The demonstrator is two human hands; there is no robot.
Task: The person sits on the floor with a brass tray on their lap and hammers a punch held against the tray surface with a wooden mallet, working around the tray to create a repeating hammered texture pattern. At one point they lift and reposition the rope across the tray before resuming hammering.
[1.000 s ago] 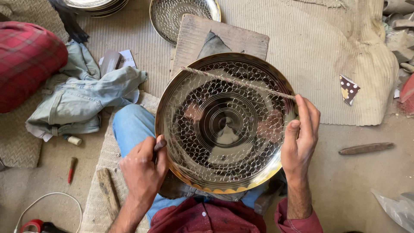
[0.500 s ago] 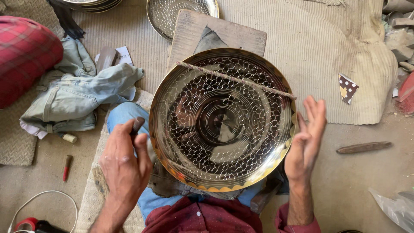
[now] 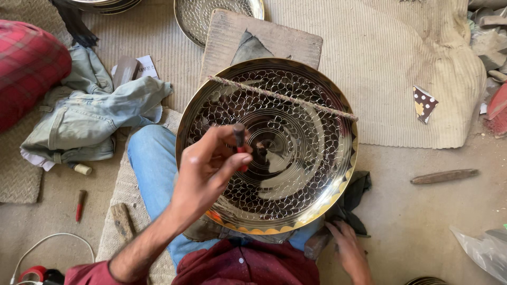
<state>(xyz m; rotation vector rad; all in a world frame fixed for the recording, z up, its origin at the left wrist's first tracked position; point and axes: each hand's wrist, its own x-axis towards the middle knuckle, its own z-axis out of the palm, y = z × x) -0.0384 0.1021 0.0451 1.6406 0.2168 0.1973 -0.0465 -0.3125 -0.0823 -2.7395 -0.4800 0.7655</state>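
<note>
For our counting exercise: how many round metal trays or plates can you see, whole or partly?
3, possibly more. The large engraved tray on the person's lap; a patterned plate cut off at the top edge; a stack of plates top left, number unclear.

Floor [image 3: 417, 221]: bare, dusty and grey-brown, with a ribbed beige mat [image 3: 380, 63] spread over its upper part.
On the mat: a wooden board [image 3: 274, 37], a perforated metal dish [image 3: 211, 13] at the top edge, a dotted paper scrap [image 3: 423, 103].
Left side: crumpled denim cloth [image 3: 90, 116], a red checked cushion [image 3: 29, 66], a red-handled tool [image 3: 80, 205], a white cable [image 3: 47, 243].
Right side: a wooden stick [image 3: 444, 176], possibly a plastic bag [image 3: 483, 250] at the corner.
</note>
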